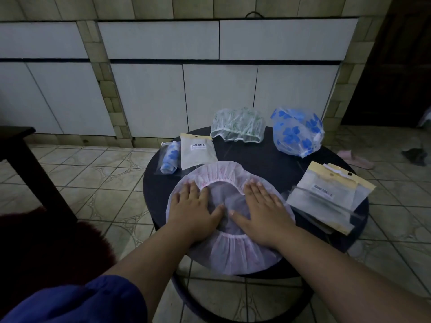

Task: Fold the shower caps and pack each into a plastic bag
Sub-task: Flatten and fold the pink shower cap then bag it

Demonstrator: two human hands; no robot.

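A pale pink shower cap [229, 251] lies spread flat, opening upward, on the near side of a round dark table [263, 157]. My left hand [194, 207] presses flat on its left half and my right hand [262, 209] presses flat on its right half, fingers straight. A green-patterned cap [238, 125] and a blue-flowered cap [297, 132] sit puffed up at the table's far side. At the far left lie a bag holding a rolled blue-flowered cap [170, 157] and a second packed bag [198, 151]. A stack of plastic bags [326, 197] lies at the right.
The table stands on a tiled floor before a wall of white panels. A dark bench [21, 150] is at the left and something dark red [46, 241] is near my left arm. A pink slipper [355, 158] and a dark cloth [415, 156] lie on the floor at right.
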